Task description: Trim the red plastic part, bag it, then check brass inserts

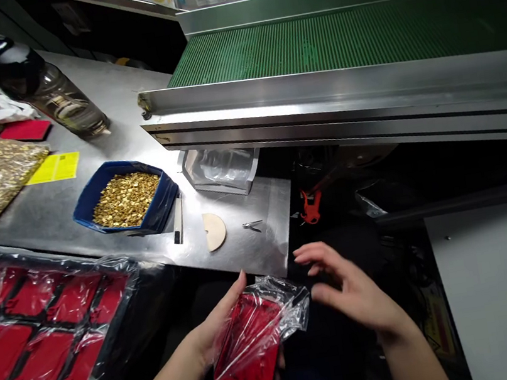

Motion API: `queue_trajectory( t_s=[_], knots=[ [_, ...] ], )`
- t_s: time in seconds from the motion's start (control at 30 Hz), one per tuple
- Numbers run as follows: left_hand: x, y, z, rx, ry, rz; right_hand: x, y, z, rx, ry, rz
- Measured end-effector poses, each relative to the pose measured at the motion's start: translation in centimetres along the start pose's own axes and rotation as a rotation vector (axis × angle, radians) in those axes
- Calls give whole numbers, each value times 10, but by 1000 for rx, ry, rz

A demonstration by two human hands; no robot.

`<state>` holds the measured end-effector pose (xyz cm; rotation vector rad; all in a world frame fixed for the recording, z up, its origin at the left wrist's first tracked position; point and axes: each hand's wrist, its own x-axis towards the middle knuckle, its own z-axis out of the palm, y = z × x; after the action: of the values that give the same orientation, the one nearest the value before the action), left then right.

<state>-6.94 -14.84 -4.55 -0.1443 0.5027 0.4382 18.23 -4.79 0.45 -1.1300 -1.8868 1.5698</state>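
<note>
Red pouch [249, 349] is resting in the gripping left hand [218, 335]; right hand [349, 290] is hovering open-fingered, so loose wrap could slip.

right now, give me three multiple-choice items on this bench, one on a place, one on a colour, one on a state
1. Where is the blue tub of small gold parts?
A. on the steel table
B. on the green conveyor belt
C. in the person's lap

2. What colour is the flat piece in the clear plastic bag?
A. yellow
B. red
C. white

3. How is the right hand?
A. shut in a fist
B. pressed flat on the table
C. open, holding nothing

Answers: 1 A, the tub stands on the steel table. 2 B, red shows through the bag held in the left hand. 3 C, fingers spread beside the bag.
</note>
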Motion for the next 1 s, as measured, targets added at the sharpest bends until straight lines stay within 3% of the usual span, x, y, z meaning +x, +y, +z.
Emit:
queue_trajectory(
  t_s=[0.07,0.1,0.23,0.4,0.57,0.7,0.8,0.87,0.93,1.0],
  knots=[
    [4,-3,-1,20,-77,-26,-4,-5,-3,-99,-282,1],
    [6,-4,0,9,-80,-20,-4,-8,-2,-130,-349,11],
    [12,-6,5,-81,98,53,3,-17,16,-153,-448,-16],
    [14,-4,13,-13,259,137,14,-21,36,-230,-279,36],
    [15,-10,17,419,244,515,8,-24,54,-152,-35,249],
    [18,-19,5,844,449,771,-1,-13,79,268,121,454],
    [19,-22,-7,1262,652,1114,-5,-2,97,730,252,526],
    [19,-22,-13,1448,679,1249,-5,2,104,985,261,582],
    [18,-22,-17,1377,626,1204,-4,4,104,1140,223,636],
    [18,-23,-16,1048,569,1064,-4,3,98,1161,178,636]
  ],
)
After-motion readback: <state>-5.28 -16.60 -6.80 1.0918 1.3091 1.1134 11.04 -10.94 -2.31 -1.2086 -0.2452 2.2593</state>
